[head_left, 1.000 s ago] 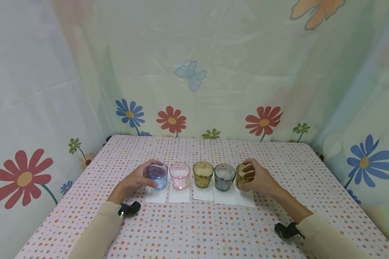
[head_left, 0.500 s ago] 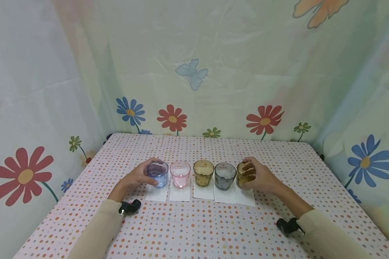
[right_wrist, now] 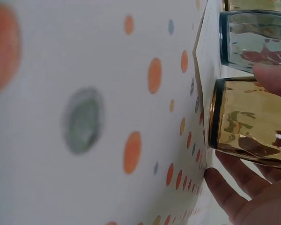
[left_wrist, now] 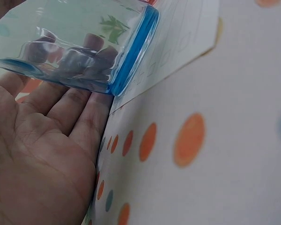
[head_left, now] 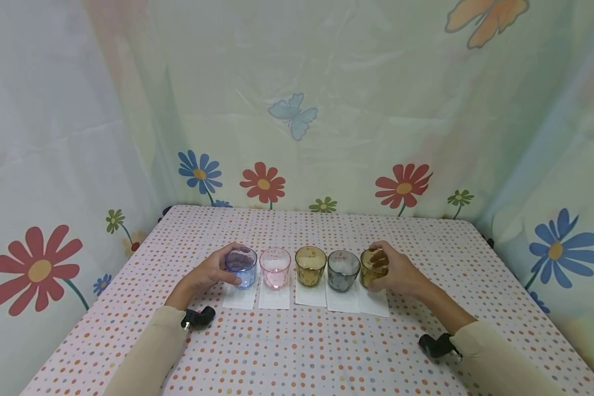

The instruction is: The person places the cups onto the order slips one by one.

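Observation:
Five-in-a-row style counting aside, several tinted glass tumblers stand side by side on white paper slips. At the left end my left hand [head_left: 210,273] holds the blue glass [head_left: 246,277], thumb at its near side and fingers round behind it. In the left wrist view those fingers show through the blue glass [left_wrist: 79,28]. My right hand [head_left: 400,275] holds the amber glass [head_left: 368,276] at the right end, thumb on one side and fingers on the other. Between the two held glasses stand a pink glass [head_left: 275,278], another amber glass [head_left: 311,275] and a grey glass [head_left: 343,279].
White paper slips [head_left: 275,301] stick out in front of the glasses. A dotted cloth covers the table [head_left: 297,352]. Behind it hangs a curtain [head_left: 356,121] printed with flowers and butterflies. Each forearm carries a small black camera.
The fingers of my right hand have shifted slightly on the amber glass. Both hands and all the glasses otherwise stay in place.

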Tool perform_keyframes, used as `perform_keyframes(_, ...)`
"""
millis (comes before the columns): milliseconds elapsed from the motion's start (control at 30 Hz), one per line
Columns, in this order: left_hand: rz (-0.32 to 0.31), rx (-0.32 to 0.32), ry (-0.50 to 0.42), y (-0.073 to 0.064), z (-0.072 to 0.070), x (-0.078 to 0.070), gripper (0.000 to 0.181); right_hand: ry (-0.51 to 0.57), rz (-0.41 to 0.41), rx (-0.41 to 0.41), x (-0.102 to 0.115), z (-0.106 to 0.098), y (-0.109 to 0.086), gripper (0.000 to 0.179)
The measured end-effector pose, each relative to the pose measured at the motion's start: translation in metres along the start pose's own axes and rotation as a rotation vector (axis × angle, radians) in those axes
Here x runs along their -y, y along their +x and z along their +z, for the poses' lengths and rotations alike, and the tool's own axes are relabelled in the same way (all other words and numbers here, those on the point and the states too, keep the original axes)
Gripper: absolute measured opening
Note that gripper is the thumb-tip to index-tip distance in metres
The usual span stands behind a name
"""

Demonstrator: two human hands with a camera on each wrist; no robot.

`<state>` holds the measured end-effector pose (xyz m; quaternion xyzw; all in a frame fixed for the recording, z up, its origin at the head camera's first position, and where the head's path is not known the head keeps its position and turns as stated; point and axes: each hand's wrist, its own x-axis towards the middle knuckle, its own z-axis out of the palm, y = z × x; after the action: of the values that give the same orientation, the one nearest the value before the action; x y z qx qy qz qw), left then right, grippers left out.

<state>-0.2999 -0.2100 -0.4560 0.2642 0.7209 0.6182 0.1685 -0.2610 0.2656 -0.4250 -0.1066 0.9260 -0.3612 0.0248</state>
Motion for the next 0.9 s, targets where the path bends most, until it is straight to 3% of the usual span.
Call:
perform_keyframes(500, 0.009, 0.001, 0.001, 0.0, -0.002, 0.002, 0.082, -0.01, -0.083, -0.012, -0.014, -0.007, 0.007, 0.091)
perform_keyframes(900, -0.025, -0.008, -0.027, 0.0, -0.001, -0.002, 0.097, 0.008, -0.13, 0.001, -0.012, -0.011, 0.003, 0.094)
